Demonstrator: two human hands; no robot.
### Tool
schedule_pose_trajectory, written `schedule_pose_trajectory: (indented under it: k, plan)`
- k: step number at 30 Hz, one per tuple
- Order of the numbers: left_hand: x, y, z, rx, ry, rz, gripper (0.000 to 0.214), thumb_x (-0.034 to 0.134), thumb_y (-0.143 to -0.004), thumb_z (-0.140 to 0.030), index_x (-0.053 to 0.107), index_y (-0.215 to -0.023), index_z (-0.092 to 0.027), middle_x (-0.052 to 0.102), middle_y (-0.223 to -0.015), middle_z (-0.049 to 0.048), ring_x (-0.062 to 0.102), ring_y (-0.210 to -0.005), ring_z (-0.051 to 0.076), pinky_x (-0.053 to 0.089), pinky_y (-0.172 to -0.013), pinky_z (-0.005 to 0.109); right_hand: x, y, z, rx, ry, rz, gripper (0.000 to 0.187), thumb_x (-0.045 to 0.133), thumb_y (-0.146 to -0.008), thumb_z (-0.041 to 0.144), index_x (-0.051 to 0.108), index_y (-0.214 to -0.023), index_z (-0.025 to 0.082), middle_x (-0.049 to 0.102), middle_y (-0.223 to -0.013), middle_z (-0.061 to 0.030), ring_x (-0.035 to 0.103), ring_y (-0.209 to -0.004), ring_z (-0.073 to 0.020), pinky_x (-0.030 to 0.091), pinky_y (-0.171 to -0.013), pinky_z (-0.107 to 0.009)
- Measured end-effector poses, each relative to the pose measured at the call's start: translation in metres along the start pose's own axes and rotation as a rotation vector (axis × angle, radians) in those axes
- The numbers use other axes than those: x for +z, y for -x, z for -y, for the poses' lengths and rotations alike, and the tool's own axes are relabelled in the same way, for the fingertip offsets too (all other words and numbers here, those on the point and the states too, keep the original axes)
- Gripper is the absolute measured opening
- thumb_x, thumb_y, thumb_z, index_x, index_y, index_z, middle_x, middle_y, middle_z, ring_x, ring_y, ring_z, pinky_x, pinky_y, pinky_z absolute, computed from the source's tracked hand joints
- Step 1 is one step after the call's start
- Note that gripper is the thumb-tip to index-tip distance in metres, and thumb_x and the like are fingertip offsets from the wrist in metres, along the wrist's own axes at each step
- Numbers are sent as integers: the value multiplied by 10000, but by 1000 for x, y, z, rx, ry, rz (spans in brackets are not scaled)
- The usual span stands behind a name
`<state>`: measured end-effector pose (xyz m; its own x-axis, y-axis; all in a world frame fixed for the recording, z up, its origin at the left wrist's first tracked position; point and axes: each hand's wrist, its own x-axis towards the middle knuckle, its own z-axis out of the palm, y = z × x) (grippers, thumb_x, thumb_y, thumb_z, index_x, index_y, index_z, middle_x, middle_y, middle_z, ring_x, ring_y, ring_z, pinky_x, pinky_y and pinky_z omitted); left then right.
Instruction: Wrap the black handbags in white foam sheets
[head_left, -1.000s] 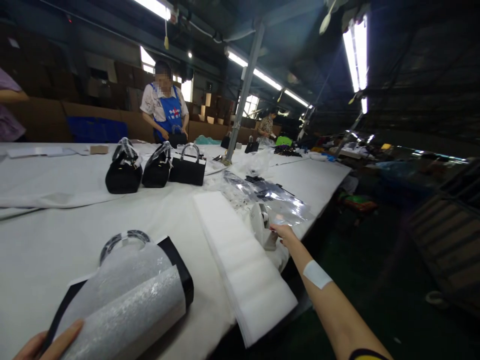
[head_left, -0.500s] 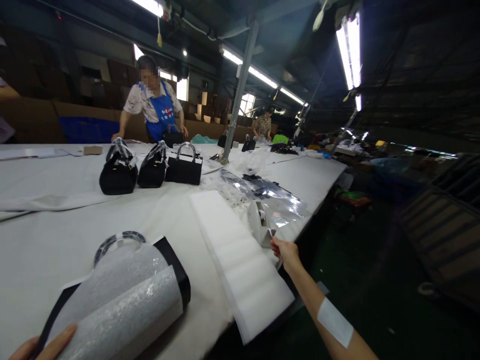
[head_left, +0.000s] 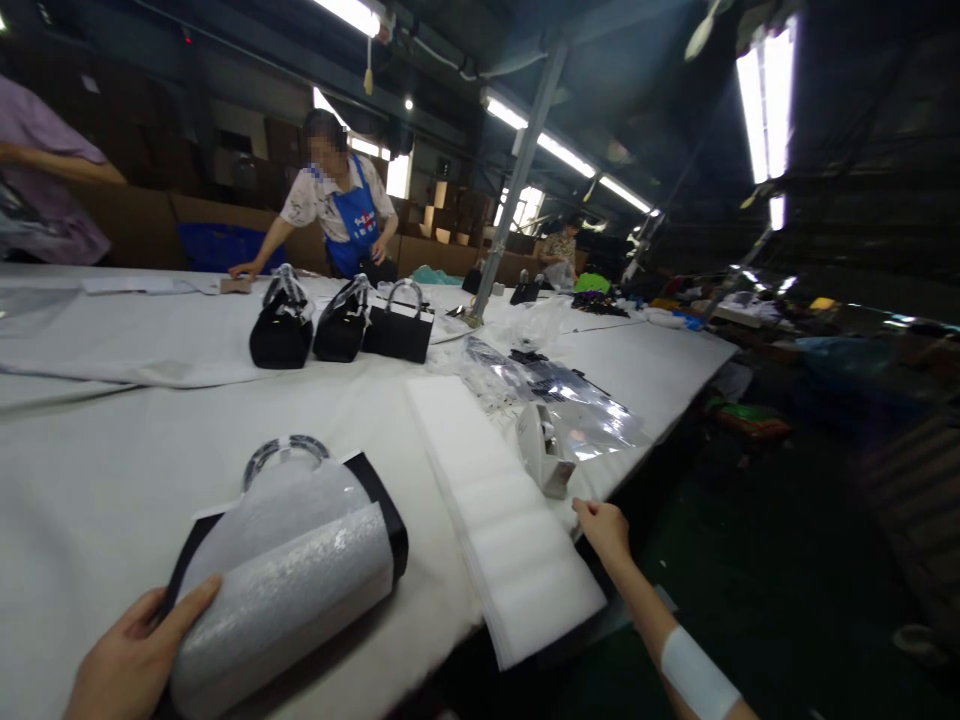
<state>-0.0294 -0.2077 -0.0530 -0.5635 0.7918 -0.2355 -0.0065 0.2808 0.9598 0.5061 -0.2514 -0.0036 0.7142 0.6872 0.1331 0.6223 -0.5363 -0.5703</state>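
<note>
A black handbag (head_left: 391, 540) lies on the table in front of me, with a white foam sheet (head_left: 300, 570) folded over its side and its wrapped handle (head_left: 289, 450) standing up behind. My left hand (head_left: 139, 640) grips the bag's near left end, thumb on top of the foam. To the right, my right hand (head_left: 604, 525) is pinched closed just off the tape dispenser (head_left: 541, 450). A strip of clear tape, barely visible, is between its fingertips. A white patch (head_left: 697, 670) sticks to my right forearm.
A stack of white foam sheets (head_left: 510, 540) overhangs the table edge. Three black handbags (head_left: 341, 325) stand further back. Clear plastic bags (head_left: 592, 410) lie beyond the dispenser. A metal post (head_left: 517, 190) rises from the table. A co-worker in a blue apron (head_left: 356, 215) stands across; others are further off.
My right hand has drawn back from the dispenser's edge, where a shiny strip showed before. The view has shifted left, showing more of my left hand. The co-worker's arm now reaches to a brown piece.
</note>
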Motion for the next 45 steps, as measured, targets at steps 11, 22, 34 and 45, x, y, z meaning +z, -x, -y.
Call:
schedule_pose_trajectory:
  k: [11, 22, 34, 45]
  plan:
    - [4, 2, -4, 72, 148, 224, 470, 742, -562, -573, 590, -721, -157, 570, -630, -27, 481, -586, 125, 363, -529, 240, 0, 108, 275, -1366, 47, 799, 293, 490, -923, 371, 724, -889, 198, 715, -846, -46, 647, -762, -156, 455, -708, -234]
    - [2, -1, -6, 73, 177, 297, 393, 701, -655, -501, 581, -805, -158, 620, -671, 4, 534, -598, 149, 383, -540, 249, 104, 194, 407, -1723, 696, 1298, 175, 659, -813, 193, 750, -961, 175, 733, -859, -18, 572, -658, -108, 389, -606, -212]
    - [0, -1, -9, 67, 186, 339, 335, 653, -724, -455, 588, -855, -153, 603, -703, 5, 523, -667, 161, 370, -585, 250, 146, 214, 423, -1751, 882, 1059, 169, 763, -693, 317, 730, -724, 154, 584, -584, -16, 560, -611, -179, 425, -625, -302]
    - [-2, -4, -11, 54, 89, 311, 408, 601, -745, -577, 562, -814, -177, 626, -767, 42, 559, -744, 205, 381, -654, 273, 173, 173, 410, -1413, 647, 1170, 701, 839, -535, 481, 554, -1109, 197, 600, -901, -18, 568, -816, -195, 396, -639, -239]
